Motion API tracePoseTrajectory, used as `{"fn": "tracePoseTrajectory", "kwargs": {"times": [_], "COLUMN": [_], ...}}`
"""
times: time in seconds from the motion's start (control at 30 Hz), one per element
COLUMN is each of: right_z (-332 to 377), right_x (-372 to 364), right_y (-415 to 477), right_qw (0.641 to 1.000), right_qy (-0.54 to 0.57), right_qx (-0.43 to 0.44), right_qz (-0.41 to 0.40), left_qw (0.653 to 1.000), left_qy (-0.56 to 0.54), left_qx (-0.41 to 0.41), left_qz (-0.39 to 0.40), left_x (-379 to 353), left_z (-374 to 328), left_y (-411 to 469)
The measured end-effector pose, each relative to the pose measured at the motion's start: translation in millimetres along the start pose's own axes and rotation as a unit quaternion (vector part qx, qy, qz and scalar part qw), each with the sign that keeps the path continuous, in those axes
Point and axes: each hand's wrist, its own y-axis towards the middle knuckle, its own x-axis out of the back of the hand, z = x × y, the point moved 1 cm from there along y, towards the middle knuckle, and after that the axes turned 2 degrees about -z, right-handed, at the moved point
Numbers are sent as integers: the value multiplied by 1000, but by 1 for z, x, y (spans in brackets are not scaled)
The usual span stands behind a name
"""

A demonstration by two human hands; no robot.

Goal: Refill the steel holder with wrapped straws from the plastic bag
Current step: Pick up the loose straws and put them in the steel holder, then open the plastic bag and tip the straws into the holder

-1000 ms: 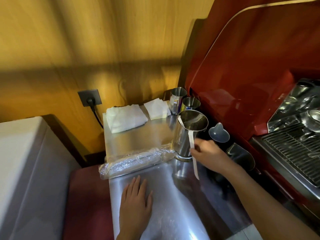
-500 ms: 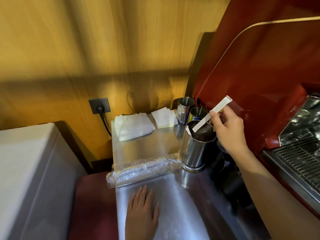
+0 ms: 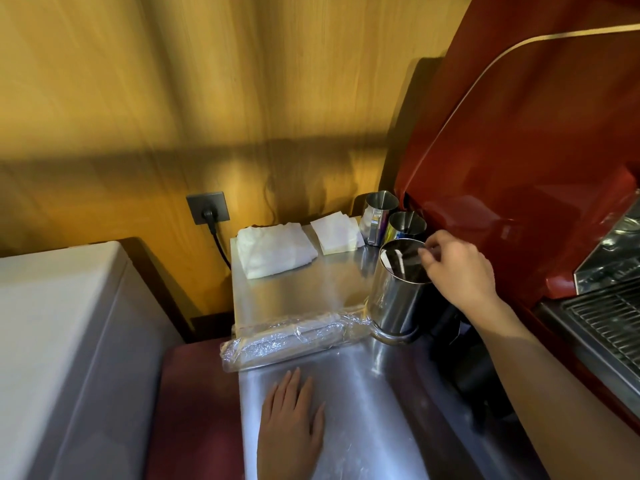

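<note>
Now, steel holder (image 3: 398, 289) stood tall and shiny at the counter's (image 3: 363, 410) right, one pale wrapped straw (image 3: 394, 261) leaning inside | right hand (image 3: 457, 268) hung over its rim, fingers pinched, grip unclear | left hand (image 3: 294, 424) lay flat, open, empty | plastic bag (image 3: 294, 337) of straws lay touching the holder's base.

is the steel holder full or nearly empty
Nearly empty. The holder stands upright and its mouth shows mostly dark interior, with only one pale strip, probably a single straw, inside.
</note>
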Motion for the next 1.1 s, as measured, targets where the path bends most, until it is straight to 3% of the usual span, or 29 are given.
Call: {"fn": "tracePoseTrajectory", "kwargs": {"times": [0.07,0.13,0.23,0.33,0.43,0.53,0.7,0.87,1.1], "right_z": [12,24,38,45,48,51,49,55,77], "right_x": [5,4,-21,-64,-104,-127,-147,-148,-161], "right_y": [-5,-13,-28,-47,-64,-71,-77,-68,-49], "right_qw": [996,987,978,967,948,928,911,903,918], "right_qy": [44,91,97,65,38,9,4,-13,-10], "right_qx": [44,110,185,203,259,319,359,389,286], "right_qz": [-66,-79,29,138,181,192,200,184,274], "left_qw": [1000,1000,999,997,997,998,992,995,999], "left_qy": [1,3,-33,-78,-34,2,120,94,32], "left_qx": [2,-1,7,4,-24,-26,-35,-42,-40], "left_qz": [8,10,22,-1,-62,-57,-3,1,-9], "left_x": [2,6,11,30,43,47,47,39,35], "left_z": [0,-1,0,-3,-4,1,13,19,15], "left_y": [1,3,9,21,40,55,63,62,55]}}
